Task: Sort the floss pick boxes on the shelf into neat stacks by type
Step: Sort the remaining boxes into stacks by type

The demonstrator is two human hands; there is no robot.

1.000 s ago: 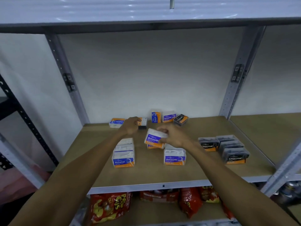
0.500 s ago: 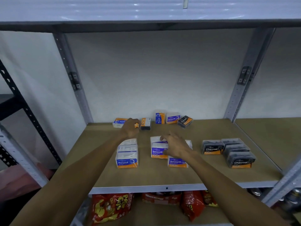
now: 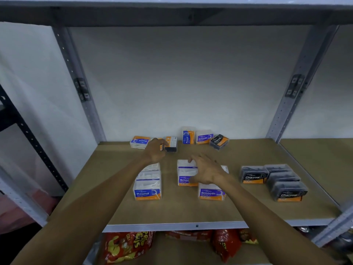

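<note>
The left hand reaches to the back of the shelf, its fingers curled round a dark box that lies near a Round box. The right hand rests with its fingers spread and loose on the Smooth stack mid-shelf. The Round stack stands to its left, a second Smooth box at its front right, and the Charcoal boxes farther right.

Left hand grips dark box; right hand over Smooth box.
</note>
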